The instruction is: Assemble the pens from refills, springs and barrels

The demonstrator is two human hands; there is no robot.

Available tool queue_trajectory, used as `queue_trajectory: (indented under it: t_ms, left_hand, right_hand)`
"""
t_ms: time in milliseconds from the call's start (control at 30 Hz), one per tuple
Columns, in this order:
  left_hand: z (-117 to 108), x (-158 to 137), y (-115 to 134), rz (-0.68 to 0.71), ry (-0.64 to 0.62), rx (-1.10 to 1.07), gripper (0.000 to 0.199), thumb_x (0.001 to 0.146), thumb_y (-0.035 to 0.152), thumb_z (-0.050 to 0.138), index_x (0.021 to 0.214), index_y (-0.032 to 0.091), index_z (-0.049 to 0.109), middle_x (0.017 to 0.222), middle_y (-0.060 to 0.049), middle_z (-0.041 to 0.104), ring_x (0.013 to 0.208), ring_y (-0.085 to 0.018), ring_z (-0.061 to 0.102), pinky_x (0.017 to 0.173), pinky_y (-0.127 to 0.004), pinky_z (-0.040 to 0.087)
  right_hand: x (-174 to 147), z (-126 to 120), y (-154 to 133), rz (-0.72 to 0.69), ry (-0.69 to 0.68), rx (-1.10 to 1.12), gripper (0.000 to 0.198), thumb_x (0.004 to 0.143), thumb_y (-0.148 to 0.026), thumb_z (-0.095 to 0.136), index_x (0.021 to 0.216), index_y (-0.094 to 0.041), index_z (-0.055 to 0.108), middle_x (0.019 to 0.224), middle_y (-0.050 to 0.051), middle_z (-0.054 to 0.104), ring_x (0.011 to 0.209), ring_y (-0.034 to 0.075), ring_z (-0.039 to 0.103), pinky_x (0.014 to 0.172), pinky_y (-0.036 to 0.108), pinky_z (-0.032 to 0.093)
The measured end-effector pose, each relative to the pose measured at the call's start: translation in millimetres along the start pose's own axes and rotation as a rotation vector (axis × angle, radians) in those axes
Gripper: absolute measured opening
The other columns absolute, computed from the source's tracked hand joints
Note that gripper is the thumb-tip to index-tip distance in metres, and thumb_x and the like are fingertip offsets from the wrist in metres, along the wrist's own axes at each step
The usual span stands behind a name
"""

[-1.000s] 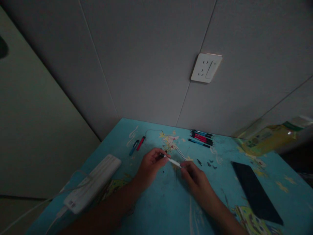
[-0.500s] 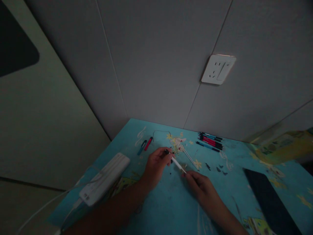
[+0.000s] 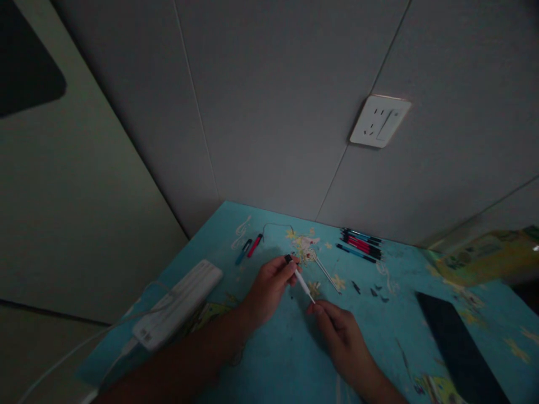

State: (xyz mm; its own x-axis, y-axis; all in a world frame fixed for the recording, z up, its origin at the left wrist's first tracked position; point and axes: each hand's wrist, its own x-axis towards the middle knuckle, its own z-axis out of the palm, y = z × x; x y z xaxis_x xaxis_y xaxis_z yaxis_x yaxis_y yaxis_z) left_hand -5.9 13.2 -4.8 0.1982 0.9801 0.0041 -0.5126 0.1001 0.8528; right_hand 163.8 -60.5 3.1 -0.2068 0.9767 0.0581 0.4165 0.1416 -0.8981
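Over the middle of the table, my left hand point(image 3: 273, 283) pinches a slim white pen point(image 3: 302, 281) near its black end. The pen slants down toward my right hand point(image 3: 339, 331), whose fingers are closed at the pen's thin white tip. What else those fingertips hold is hidden. Just beyond the pen, two thin white rods, possibly pen refills point(image 3: 326, 271), lie on the table. Small black clip-like pieces point(image 3: 356, 287) and dark flakes point(image 3: 379, 293) are scattered to the right. Behind my left hand lie a blue pen cap point(image 3: 243, 252) and a red one point(image 3: 255, 246).
A row of blue, red and black pens point(image 3: 360, 244) lies near the wall. At left stands a white power strip point(image 3: 179, 306) with cables. A dark flat panel point(image 3: 461, 348) lies at right on the blue patterned tabletop point(image 3: 286, 353), by a yellow transparent bag point(image 3: 484, 255). A socket point(image 3: 380, 121) is on the wall.
My right hand has shifted slightly left and toward me, so the pen slants more steeply. My left hand has barely moved and still grips the black end. The view has shifted slightly.
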Motion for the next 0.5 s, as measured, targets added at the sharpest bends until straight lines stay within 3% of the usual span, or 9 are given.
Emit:
queue_trajectory:
  t_ms: [100, 233, 500]
  left_hand:
    - [-1.4, 4.0, 4.6, 0.030, 0.011, -0.021, 0.024, 0.085, 0.035, 0.066, 0.098, 0.014, 0.068, 0.083, -0.004, 0.063, 0.068, -0.010, 0.052, 0.067, -0.023, 0.040]
    - [-3.5, 7.9, 9.8, 0.085, 0.058, -0.085, 0.021, 0.086, 0.033, 0.064, 0.098, 0.015, 0.068, 0.083, -0.003, 0.063, 0.073, -0.010, 0.053, 0.070, -0.022, 0.042]
    - [-1.1, -1.2, 1.7, 0.037, 0.000, -0.024, 0.021, 0.085, 0.032, 0.067, 0.098, 0.016, 0.067, 0.083, -0.002, 0.064, 0.066, -0.007, 0.052, 0.064, -0.020, 0.041]
  right_hand:
    - [0.6, 0.0, -0.5, 0.054, 0.001, 0.049, 0.035, 0.099, -0.044, 0.041, 0.088, -0.018, 0.062, 0.061, -0.004, 0.038, 0.054, 0.011, 0.034, 0.050, 0.023, 0.028]
    - [2.6, 1.6, -3.6, 0.039, -0.028, 0.096, 0.035, 0.098, -0.046, 0.041, 0.087, -0.019, 0.061, 0.067, -0.002, 0.044, 0.061, 0.012, 0.038, 0.054, 0.023, 0.032]
    - [-1.2, 12.4, -2.0, 0.065, -0.022, 0.174, 0.038, 0.097, -0.050, 0.042, 0.084, -0.019, 0.059, 0.059, -0.005, 0.031, 0.053, 0.011, 0.030, 0.048, 0.023, 0.024]
